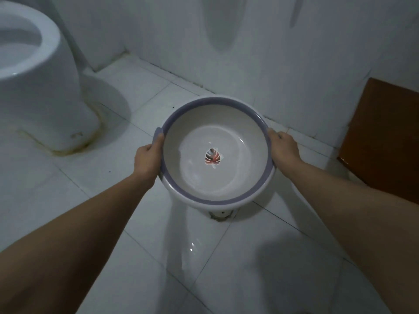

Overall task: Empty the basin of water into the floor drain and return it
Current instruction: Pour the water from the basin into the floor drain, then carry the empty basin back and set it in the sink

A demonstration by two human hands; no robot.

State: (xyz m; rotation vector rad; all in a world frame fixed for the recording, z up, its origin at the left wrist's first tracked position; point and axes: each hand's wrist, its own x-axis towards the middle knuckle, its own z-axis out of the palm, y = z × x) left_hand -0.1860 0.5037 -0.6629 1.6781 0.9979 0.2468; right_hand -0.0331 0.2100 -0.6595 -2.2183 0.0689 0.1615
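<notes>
Two hands, left hand and right hand, clamp opposite rims of round white plastic basin with purple rim, held over floor drain. Wet glossy white floor tiles: slip risk; uneven tilt splashes toward white ceramic toilet, far left.
</notes>
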